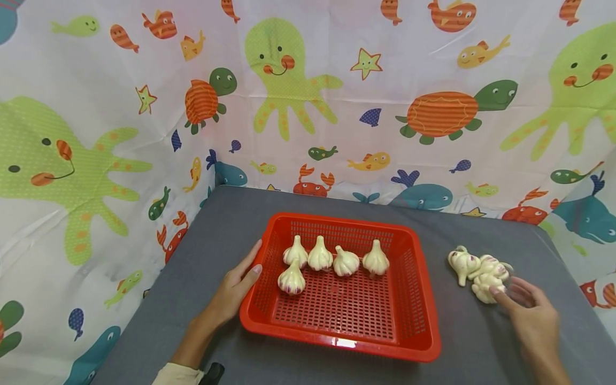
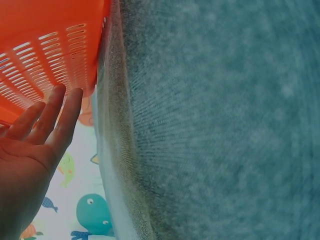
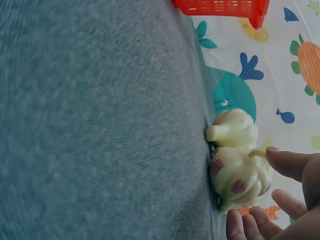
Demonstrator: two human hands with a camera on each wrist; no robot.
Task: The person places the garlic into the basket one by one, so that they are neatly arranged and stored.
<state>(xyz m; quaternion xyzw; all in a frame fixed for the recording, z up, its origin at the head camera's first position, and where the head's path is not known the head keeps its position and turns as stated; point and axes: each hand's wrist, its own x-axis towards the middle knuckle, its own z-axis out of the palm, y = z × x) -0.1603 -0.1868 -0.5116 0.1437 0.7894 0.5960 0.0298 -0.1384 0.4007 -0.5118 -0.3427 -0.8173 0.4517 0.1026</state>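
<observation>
A red plastic basket point(image 1: 337, 342) with slotted walls and floor sits on the grey tabletop, with several garlic bulbs point(image 1: 320, 254) inside toward its far and left sides. My left hand point(image 1: 230, 295) rests against the basket's left side, thumb by the rim. In the left wrist view its fingers point(image 2: 47, 117) lie fairly straight along the slotted wall. To the right of the basket is a small cluster of garlic bulbs point(image 1: 488, 267). My right hand point(image 1: 536, 318) is at the nearest bulb point(image 3: 242, 175), thumb tip right at it and the other fingers spread below, not closed round it.
A white cloth point(image 1: 327, 149) printed with sea animals hangs behind and at both sides of the grey table point(image 1: 231, 214). A small black object point(image 1: 213, 373) shows by my left sleeve point(image 1: 178, 374).
</observation>
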